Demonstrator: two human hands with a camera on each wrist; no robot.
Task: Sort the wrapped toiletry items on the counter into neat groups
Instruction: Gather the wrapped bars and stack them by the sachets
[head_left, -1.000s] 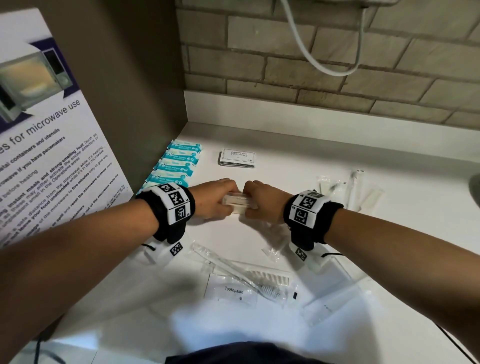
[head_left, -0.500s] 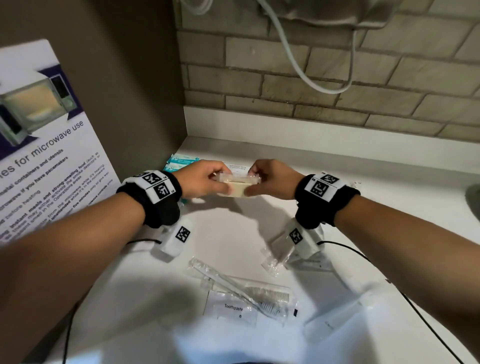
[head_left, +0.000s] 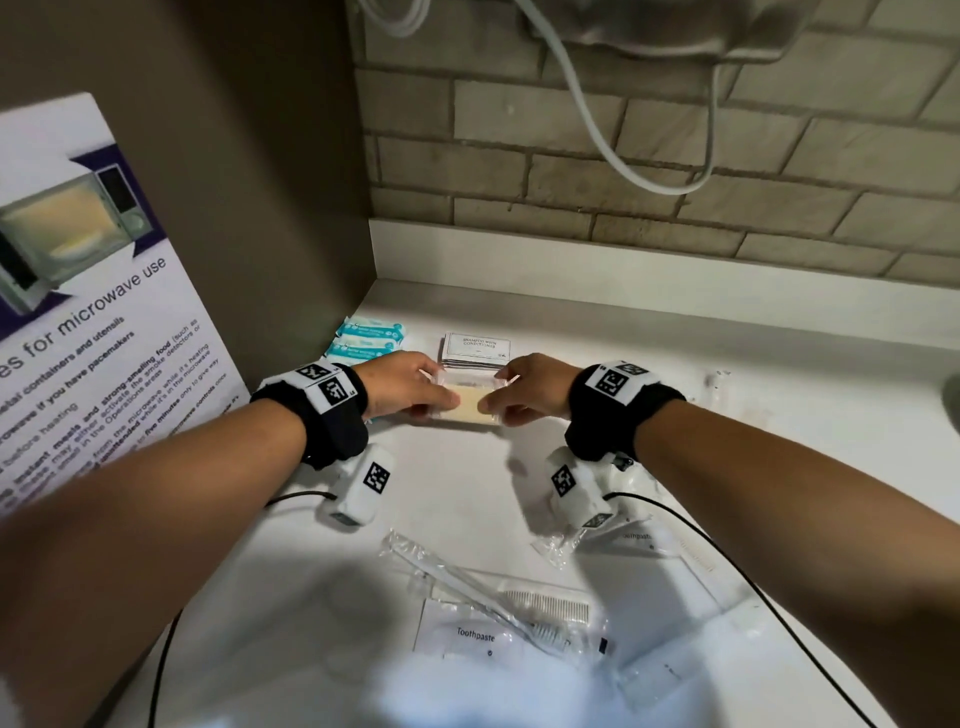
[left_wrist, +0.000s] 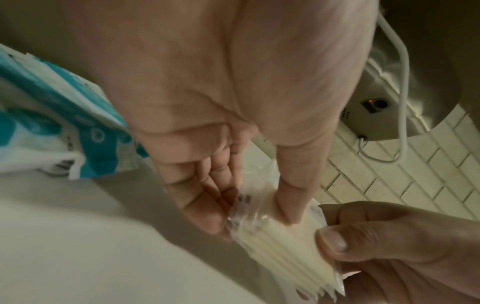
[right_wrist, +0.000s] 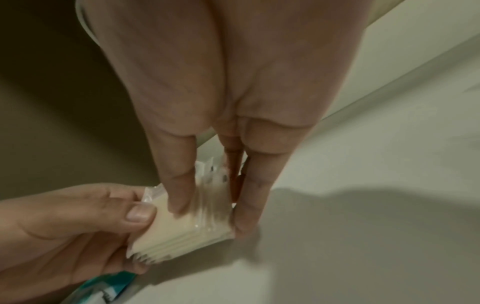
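Nearest me on the desk (head_left: 779, 374) lie a toothpaste sachet (head_left: 470, 636), a wrapped toothbrush (head_left: 467, 579) crossing a bagged comb (head_left: 550, 605), and clear packets to their right, one partly under my right wrist camera. Farther out, between my two hands, is a stack of cream sachets (head_left: 470, 408) in clear wrap. My left hand (head_left: 402, 387) pinches its left end, thumb on the near face and fingers behind; in the left wrist view the thumb (left_wrist: 293, 197) presses the stack (left_wrist: 280, 244) against my fingers (left_wrist: 205, 207). My right hand (head_left: 530, 389) pinches the right end the same way, and the right wrist view shows its thumb (right_wrist: 179, 185) on the stack (right_wrist: 187, 226) with the fingers (right_wrist: 249, 197) on the other side. I cannot tell whether the stack touches the desk or hangs just above it. Just beyond it sits a pile of shampoo sachets (head_left: 475, 348), and to their left, against the side wall, a row of teal packets (head_left: 369, 338). A microwave poster (head_left: 93, 312) leans at far left.
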